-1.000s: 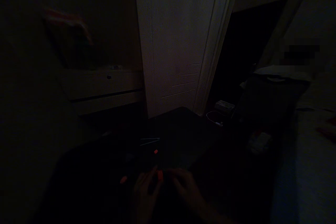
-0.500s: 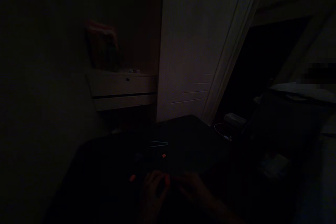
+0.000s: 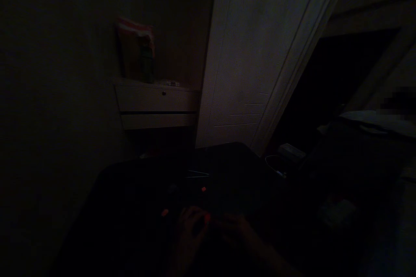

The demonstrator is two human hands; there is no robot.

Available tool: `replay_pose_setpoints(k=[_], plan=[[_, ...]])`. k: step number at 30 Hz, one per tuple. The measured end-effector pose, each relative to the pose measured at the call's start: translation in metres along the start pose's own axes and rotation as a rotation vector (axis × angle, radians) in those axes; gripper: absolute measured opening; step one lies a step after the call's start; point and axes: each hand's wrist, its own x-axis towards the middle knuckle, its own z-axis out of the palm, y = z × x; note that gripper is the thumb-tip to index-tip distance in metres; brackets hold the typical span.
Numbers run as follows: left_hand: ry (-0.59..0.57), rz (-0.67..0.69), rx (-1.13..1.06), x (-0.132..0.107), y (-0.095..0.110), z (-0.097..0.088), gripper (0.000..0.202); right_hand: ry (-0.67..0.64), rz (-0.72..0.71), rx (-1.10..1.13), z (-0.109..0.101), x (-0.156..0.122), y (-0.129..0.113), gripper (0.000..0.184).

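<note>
Left hand [image 3: 190,225] pinching 1 orange piece [image 3: 207,219], right hand [image 3: 236,227] near, grip unclear, red-topped packet [image 3: 131,49] too dark to read

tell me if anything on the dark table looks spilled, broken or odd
Nothing stands out as spilled or broken, though darkness hides much. The left hand holds an orange piece; a thin V-shaped tool lies beyond it on the table.

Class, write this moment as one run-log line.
left hand: holding red piece; right hand: beside it, grip unclear; dark table: left red piece, far red piece, thin V-shaped item; light: dim
</note>
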Motion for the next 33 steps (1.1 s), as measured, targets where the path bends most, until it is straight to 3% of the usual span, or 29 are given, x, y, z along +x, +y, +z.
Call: replay_pose_setpoints(k=[8, 16, 23, 33], plan=[[0.030, -0.005, -0.001, 0.001, 0.005, 0.000, 0.015, 0.039, 0.035, 0.003, -0.001, 0.008, -0.001, 0.039], [-0.006, -0.042, -0.010, 0.001, 0.012, -0.005, 0.016, -0.063, -0.093, 0.045, -0.016, 0.004, 0.005, 0.039], [0.010, -0.025, -0.011, 0.002, 0.007, -0.002, 0.018, -0.032, -0.063, -0.086, -0.010, 0.012, 0.012, 0.039], [0.018, -0.036, -0.011, 0.002, 0.006, -0.002, 0.018, -0.072, -0.111, -0.030, -0.028, 0.012, -0.006, 0.036]])
